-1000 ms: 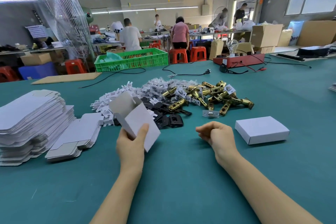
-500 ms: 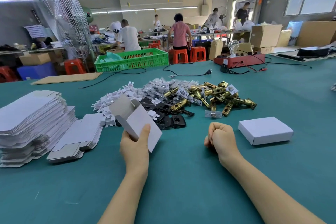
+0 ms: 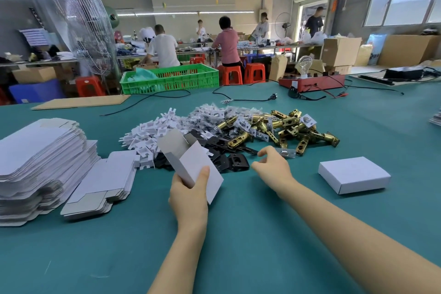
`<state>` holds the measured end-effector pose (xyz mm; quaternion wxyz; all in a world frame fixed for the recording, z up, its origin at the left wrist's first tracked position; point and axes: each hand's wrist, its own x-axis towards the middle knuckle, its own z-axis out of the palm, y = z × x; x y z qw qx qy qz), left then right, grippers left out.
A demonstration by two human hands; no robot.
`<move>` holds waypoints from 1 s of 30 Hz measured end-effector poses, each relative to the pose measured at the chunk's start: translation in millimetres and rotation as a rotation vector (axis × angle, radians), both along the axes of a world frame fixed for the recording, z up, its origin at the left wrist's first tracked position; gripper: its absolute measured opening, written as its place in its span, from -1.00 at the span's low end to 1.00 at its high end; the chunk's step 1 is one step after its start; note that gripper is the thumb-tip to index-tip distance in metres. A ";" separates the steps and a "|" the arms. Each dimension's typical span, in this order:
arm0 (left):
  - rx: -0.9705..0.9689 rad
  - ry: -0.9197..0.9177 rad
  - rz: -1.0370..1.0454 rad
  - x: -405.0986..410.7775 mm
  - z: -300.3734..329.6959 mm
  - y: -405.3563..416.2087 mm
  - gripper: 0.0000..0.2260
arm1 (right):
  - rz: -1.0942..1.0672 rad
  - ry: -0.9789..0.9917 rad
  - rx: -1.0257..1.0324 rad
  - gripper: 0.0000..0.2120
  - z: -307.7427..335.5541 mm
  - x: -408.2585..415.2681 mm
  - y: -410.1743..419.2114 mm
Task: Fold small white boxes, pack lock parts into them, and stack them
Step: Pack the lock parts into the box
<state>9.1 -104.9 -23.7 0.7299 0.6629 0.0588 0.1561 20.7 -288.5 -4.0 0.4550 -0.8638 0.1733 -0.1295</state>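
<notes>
The left hand [image 3: 188,194] holds a small white cardboard box [image 3: 191,164], top flap open. The right hand [image 3: 272,166] reaches, fingers loosely bent and empty, toward black metal plates [image 3: 235,162] just beyond its fingertips. Packing step: next, pinch one plate.

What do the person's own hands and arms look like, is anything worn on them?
Both are bare. The left hand and right hand wear no gloves, rings or watch, and both forearms are uncovered to the frame's bottom edge, no sleeves in view.

Teal table [image 3: 238,234]: flat box stacks [image 3: 40,167], lock parts pile [image 3: 238,131], closed white box [image 3: 353,174], green crate [image 3: 169,79].
</notes>
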 end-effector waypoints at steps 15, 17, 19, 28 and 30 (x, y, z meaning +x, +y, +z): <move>0.080 0.006 -0.070 -2.5 -1.0 -3.3 -0.84 | -0.383 0.116 -0.608 -0.75 26.0 21.0 -104.3; 0.087 0.010 -0.081 -2.6 -1.3 -3.5 -0.85 | -0.303 0.093 -0.654 -0.83 27.0 25.0 -111.1; 0.098 0.014 -0.092 -2.7 -1.4 -3.1 -0.85 | -0.212 0.056 -0.686 -0.79 28.3 30.8 -107.8; 0.128 0.024 -0.121 0.0 -4.6 -1.9 -0.84 | -0.134 0.203 -0.661 -0.70 11.6 76.2 -76.3; 0.149 0.019 -0.122 0.5 -4.9 -2.0 -0.84 | -0.195 0.246 -0.613 -0.63 10.2 79.1 -74.6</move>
